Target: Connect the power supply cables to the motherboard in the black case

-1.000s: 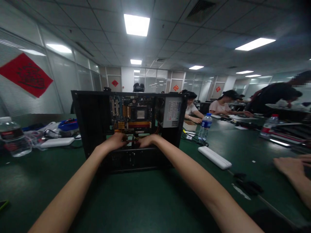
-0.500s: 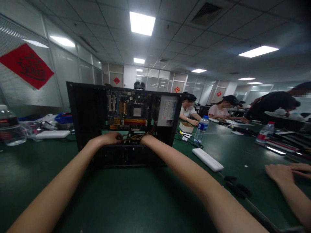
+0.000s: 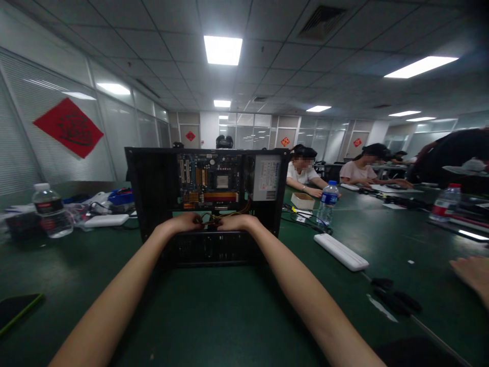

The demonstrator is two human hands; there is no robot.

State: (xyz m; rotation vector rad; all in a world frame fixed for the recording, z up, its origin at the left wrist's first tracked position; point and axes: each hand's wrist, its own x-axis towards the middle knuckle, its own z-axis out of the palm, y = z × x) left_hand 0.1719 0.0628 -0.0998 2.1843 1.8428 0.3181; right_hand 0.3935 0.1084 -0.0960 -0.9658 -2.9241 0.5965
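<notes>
An open black computer case (image 3: 153,188) stands on the green table (image 3: 214,316), its motherboard (image 3: 210,181) and silver power supply (image 3: 266,177) facing me. Both my arms reach into its lower part. My left hand (image 3: 187,223) and my right hand (image 3: 232,223) sit close together, fingers curled around a bundle of yellow and orange cables (image 3: 212,218) just below the motherboard. What the fingertips pinch is too small to make out.
A water bottle (image 3: 51,210) and white power strip (image 3: 106,220) lie left; a phone (image 3: 17,308) is near the left edge. Right: another bottle (image 3: 329,202), white strip (image 3: 341,251), black tools (image 3: 395,298), another person's hand (image 3: 471,272). People sit at the far right.
My hands have drawn slightly closer together on the cables. The camera has shifted, so the case sits a little lower and further right in view.
</notes>
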